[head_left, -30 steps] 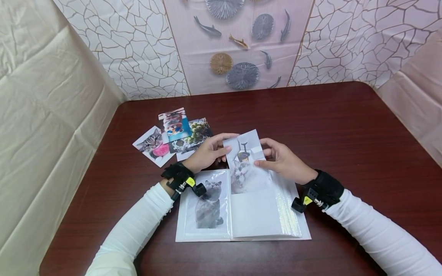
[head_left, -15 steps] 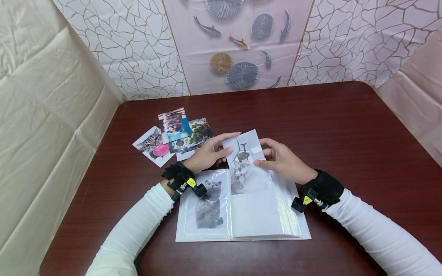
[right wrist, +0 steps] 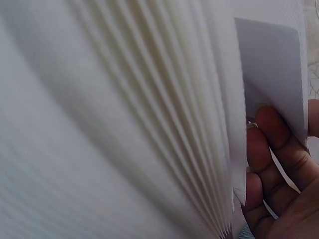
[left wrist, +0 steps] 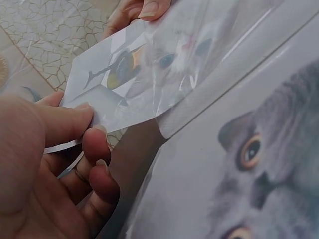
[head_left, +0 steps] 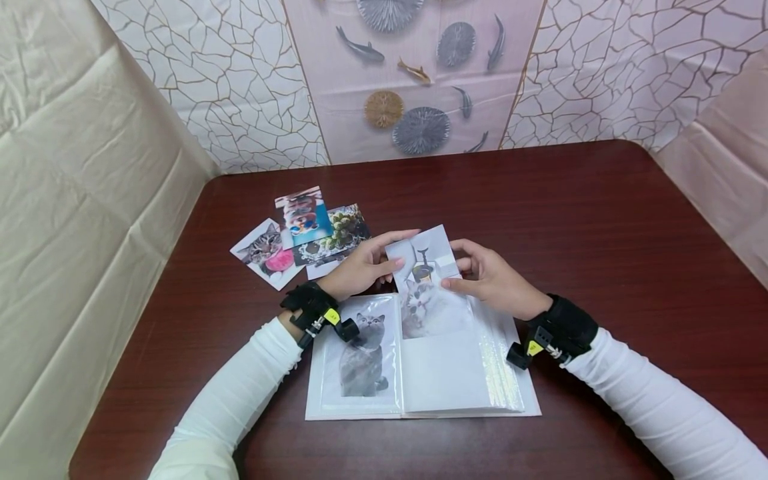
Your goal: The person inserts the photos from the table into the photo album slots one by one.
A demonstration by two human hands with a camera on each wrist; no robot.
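Observation:
A photo of a pale kitten [head_left: 420,300] lies with its lower part inside the clear pocket on the right page of an open photo album [head_left: 444,373]. Its upper part sticks out past the page's far edge. My left hand [head_left: 360,267] pinches the photo's upper left edge between thumb and fingers, with the other fingers curled below, as the left wrist view shows. On the opposite edge, my right hand [head_left: 495,280] grips the photo and the pocket's rim, thumb on top. The right wrist view shows the right fingers [right wrist: 269,129] beneath, beside the fanned album pages [right wrist: 159,99].
On the left page sits a grey cat photo [head_left: 363,360] in its pocket. Several loose photos overlap beyond the left hand, among them a tabby cat photo [head_left: 267,253] and a blue-edged photo [head_left: 305,217]. The brown table [head_left: 570,220] reaches back to a patterned cloth [head_left: 420,80].
Very little differs. The photo's lower edge sits slightly lower in the pocket, and the left fingertips have crept a little to the right. The right hand keeps its place.

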